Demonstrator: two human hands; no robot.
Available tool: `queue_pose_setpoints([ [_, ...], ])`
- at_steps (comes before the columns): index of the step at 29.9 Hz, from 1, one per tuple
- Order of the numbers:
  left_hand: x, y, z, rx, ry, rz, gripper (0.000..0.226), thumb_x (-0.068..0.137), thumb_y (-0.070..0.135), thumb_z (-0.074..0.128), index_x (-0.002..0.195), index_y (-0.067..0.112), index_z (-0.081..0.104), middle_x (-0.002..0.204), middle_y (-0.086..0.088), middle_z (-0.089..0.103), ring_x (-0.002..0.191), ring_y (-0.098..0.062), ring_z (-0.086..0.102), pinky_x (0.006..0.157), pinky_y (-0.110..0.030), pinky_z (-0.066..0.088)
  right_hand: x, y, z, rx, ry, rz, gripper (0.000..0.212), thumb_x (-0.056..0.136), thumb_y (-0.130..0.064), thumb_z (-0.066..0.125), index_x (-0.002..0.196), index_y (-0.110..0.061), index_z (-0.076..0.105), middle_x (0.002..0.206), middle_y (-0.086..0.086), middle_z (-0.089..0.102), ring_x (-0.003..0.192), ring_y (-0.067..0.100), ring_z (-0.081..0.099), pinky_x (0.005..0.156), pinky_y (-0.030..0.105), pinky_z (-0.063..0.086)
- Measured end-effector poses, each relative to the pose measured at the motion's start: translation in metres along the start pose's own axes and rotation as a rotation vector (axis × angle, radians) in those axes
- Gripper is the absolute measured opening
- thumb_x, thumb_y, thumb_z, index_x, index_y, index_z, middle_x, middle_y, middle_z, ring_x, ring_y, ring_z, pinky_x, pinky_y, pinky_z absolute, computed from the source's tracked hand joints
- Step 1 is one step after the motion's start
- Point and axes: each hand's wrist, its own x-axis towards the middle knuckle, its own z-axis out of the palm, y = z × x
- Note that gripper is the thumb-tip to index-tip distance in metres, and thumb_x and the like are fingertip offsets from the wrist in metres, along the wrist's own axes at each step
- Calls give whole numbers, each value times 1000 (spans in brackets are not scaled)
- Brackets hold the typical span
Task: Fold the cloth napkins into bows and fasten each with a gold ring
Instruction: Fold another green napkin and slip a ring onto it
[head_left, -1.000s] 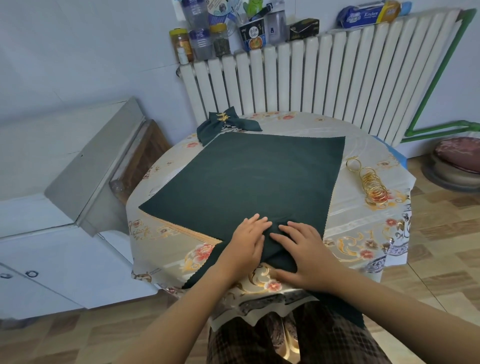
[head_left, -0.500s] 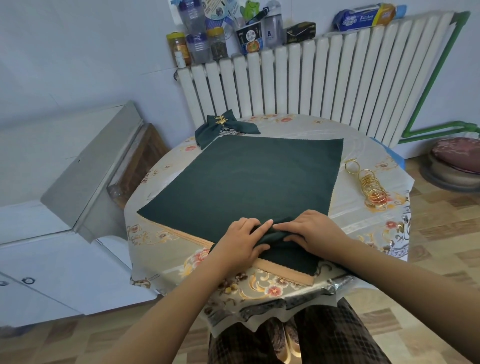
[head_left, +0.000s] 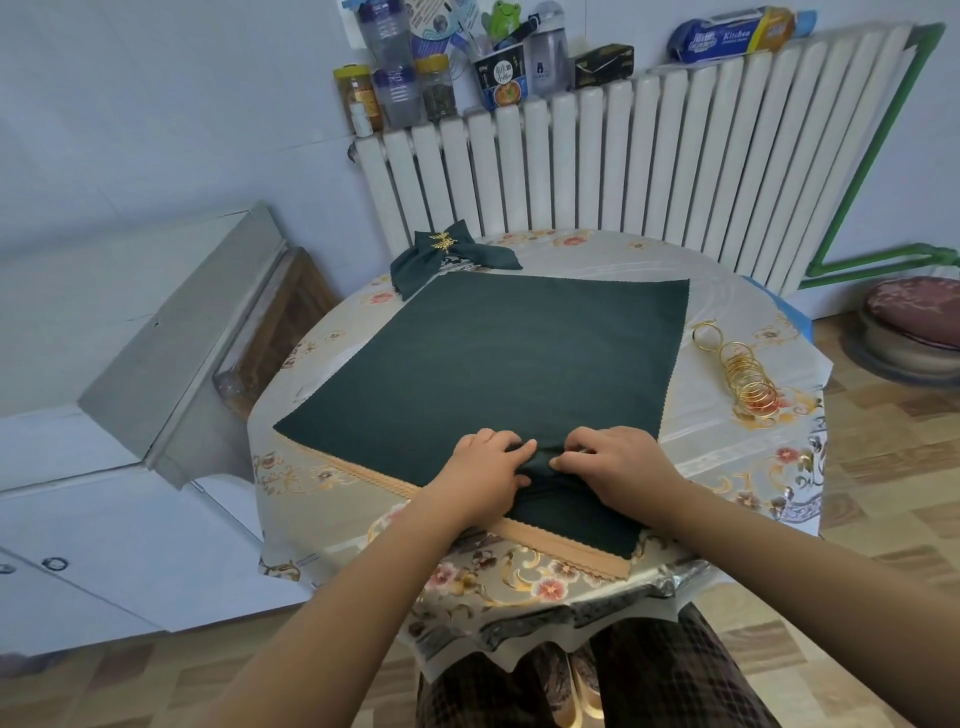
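A dark green napkin (head_left: 498, 358) lies spread flat on the round table (head_left: 727, 467), with a tan cloth edge showing under its near side. My left hand (head_left: 483, 473) and my right hand (head_left: 618, 467) sit side by side at the napkin's near edge. Both pinch a raised ridge of green cloth between fingers and thumb. A finished green bow napkin (head_left: 447, 254) with a gold leaf ring lies at the table's far left. A row of gold rings (head_left: 743, 374) lies on the right side of the table.
A white radiator (head_left: 649, 166) stands behind the table, its top holding jars, bottles and boxes. A grey slanted cabinet (head_left: 182, 332) is close on the left. A cushioned stool (head_left: 914, 322) sits on the floor at right.
The near corner that hung over the table edge has been drawn up onto the table. My flat hands have curled and now pinch a fold of cloth further in.
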Motion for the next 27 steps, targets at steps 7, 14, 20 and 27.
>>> queue_pose_setpoints([
  [7, -3, 20, 16, -259, 132, 21, 59, 102, 40, 26, 152, 16, 5, 155, 1, 22, 141, -15, 17, 115, -30, 10, 1, 3, -1, 57, -55, -31, 13, 73, -15, 73, 83, -23, 73, 76, -2, 64, 51, 16, 56, 43, 21, 37],
  [14, 2, 9, 30, -673, 358, -20, 42, 94, 20, 56, 136, 21, 50, 115, 5, 53, 112, -11, 41, 96, -15, 27, -17, 8, 0, 159, -99, 9, 38, 90, -49, 48, 105, -23, 72, 95, -3, 66, 70, 15, 63, 58, 26, 52],
  [20, 4, 11, 23, -894, 452, -147, 27, 84, 18, 70, 111, 22, 70, 90, 11, 59, 86, -1, 54, 75, -5, 38, -12, 7, 3, 127, -35, 20, 30, 88, -35, 51, 100, -20, 73, 87, 0, 68, 66, 18, 64, 53, 26, 51],
  [27, -5, 12, 40, -484, 584, 142, 41, 94, 35, 47, 123, 11, 62, 104, -1, 61, 92, -11, 55, 79, -22, 47, -7, 5, 7, 107, 42, 30, 28, 84, -31, 51, 88, -20, 76, 78, -3, 70, 59, 16, 65, 50, 21, 48],
])
